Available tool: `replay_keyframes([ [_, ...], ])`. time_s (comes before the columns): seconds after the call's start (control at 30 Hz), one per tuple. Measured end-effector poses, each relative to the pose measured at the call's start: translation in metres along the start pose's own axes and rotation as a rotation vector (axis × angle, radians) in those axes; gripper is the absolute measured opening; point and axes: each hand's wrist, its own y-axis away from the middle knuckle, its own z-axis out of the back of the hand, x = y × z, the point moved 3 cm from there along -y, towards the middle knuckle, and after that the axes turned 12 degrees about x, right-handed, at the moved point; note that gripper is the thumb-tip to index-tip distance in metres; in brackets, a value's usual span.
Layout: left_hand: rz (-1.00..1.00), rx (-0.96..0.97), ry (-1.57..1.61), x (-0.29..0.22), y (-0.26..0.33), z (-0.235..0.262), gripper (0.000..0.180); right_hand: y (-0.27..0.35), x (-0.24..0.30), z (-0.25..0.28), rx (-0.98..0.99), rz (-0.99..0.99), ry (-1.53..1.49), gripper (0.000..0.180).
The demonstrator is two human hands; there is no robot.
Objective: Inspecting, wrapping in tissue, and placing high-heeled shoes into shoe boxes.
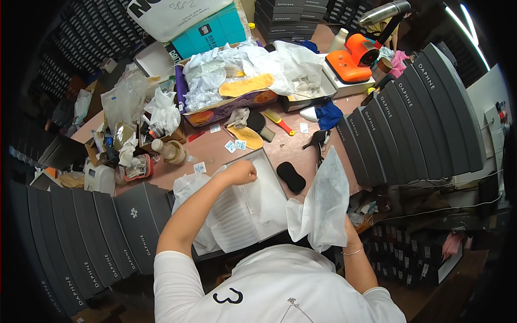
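Observation:
My left hand [242, 172] is curled into a fist over an open grey shoe box [276, 191]. Whatever its fingers may hold is hidden. White tissue paper [266, 196] lines the box, and a ribbed white packing sheet [232, 223] lies across its near side. To the right, my right hand [350, 232] grips a white translucent dust bag [328, 202] and lifts it upright. The bag hides most of those fingers, and something greyish seems to show through it. Between box and bag lies a black oval pad [291, 177].
Stacked dark shoe boxes stand at left [121, 231] and right [398, 124]. Behind are a purple carton [231, 110] heaped with tissue, an orange machine [353, 59], a red-and-yellow brush [279, 122] and yellow insoles [245, 137]. A pump bottle [171, 152] stands to the left.

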Motion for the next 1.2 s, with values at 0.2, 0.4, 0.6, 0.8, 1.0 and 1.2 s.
replay_keyframes([
  [0.2,-0.119,-0.097,0.533,-0.077,-0.071,0.075,0.024,-0.032,-0.016,-0.02,0.501,-0.182,-0.194,0.049],
  [0.4,-0.236,-0.089,0.208,-0.1,-0.073,0.11,0.027,-0.058,-0.098,-0.03,0.622,-0.374,0.04,0.046],
  [0.6,-0.483,-0.555,0.276,-0.137,0.017,0.066,0.021,-0.131,-0.121,-0.032,0.402,-0.278,-0.267,0.037],
  [0.8,0.371,0.398,0.73,-0.111,0.173,-0.159,0.034,-0.148,-0.182,-0.034,0.462,-0.34,1.17,0.047],
  [1.0,0.195,-1.06,1.923,-0.089,0.168,-0.235,0.017,-0.131,-0.167,-0.042,0.416,-0.128,1.111,0.04],
  [1.2,-0.101,-0.52,0.27,-0.145,0.13,-0.142,0.019,-0.145,-0.196,-0.044,0.382,-0.246,1.466,0.038],
])
